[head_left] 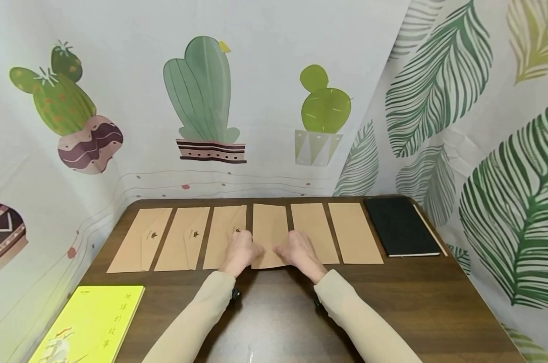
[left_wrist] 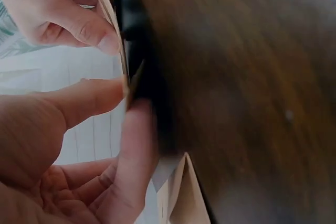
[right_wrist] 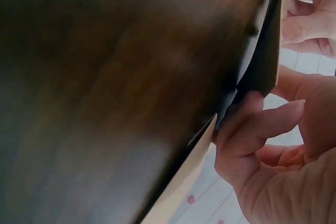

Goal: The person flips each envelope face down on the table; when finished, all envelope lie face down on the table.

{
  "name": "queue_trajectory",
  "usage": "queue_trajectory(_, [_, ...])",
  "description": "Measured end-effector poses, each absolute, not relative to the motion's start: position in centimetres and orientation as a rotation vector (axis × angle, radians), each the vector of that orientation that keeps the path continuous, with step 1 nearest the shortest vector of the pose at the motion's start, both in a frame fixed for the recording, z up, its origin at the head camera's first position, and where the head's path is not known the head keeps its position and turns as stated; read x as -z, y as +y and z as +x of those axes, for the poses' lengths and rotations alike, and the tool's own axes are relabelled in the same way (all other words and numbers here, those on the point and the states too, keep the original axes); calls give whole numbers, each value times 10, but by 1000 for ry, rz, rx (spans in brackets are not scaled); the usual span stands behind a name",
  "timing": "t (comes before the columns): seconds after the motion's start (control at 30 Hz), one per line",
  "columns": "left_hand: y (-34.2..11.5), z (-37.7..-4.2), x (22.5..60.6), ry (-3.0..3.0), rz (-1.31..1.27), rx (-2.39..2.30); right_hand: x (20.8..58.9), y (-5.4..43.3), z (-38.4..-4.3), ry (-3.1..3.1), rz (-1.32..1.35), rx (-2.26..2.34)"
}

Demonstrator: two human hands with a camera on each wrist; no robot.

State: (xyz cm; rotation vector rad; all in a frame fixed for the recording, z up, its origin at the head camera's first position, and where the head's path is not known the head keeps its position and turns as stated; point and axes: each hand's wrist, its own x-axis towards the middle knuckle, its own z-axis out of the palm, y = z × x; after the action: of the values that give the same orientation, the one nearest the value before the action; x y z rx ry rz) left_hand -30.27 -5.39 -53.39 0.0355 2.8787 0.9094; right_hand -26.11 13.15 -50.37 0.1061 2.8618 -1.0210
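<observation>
Several brown kraft envelopes lie in a row along the far part of the table. In the head view my left hand [head_left: 241, 252] and right hand [head_left: 300, 252] hold the left and right edges of the fourth envelope [head_left: 269, 232], plain side up, its near edge slightly raised. The left wrist view has my left hand [left_wrist: 79, 145] pinching the envelope's edge [left_wrist: 122, 51] between thumb and finger. In the right wrist view, the thumb of my right hand [right_wrist: 273, 156] lies against the raised envelope [right_wrist: 270, 59], with curled fingers partly under it.
Left of the hands, three envelopes [head_left: 133, 242] show flaps with crown prints; two plain ones [head_left: 355, 234] lie to the right. Beyond these are a black notebook [head_left: 401, 227] and a thin stick [head_left: 430, 229]. A yellow book [head_left: 92, 317] sits front left. Patterned cloth [head_left: 265, 101] hangs behind the table [head_left: 415, 302].
</observation>
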Motion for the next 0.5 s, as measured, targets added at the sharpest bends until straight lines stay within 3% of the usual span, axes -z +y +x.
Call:
queue_trajectory(0.33, [-50, -324, 561, 3032, 234, -666, 531, 132, -284, 2934, 54, 819])
queue_trajectory(0.5, [-48, -325, 562, 3035, 232, -618, 526, 129, -282, 2938, 35, 830])
